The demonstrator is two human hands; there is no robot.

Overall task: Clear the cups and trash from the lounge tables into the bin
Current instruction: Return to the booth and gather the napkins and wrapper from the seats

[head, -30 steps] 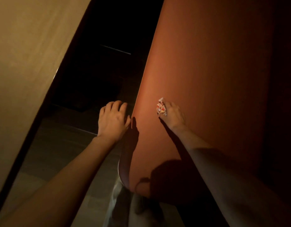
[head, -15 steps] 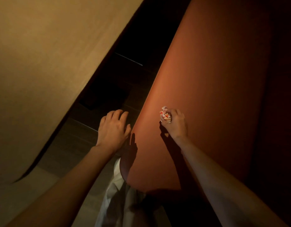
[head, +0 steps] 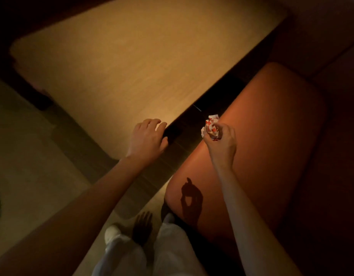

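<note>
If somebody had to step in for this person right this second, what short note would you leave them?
Right hand: closed around a crumpled red-and-white wrapper, held up above the orange seat.
Left hand: empty, fingers loosely curled, resting at the near corner of the wooden table.
Done: one piece of trash is picked up. The visible part of the tabletop shows no cups or litter.
Left: carry the wrapper to the bin, which is not in view, and drop it in. Check any other lounge tables, since only this one shows here.
</note>
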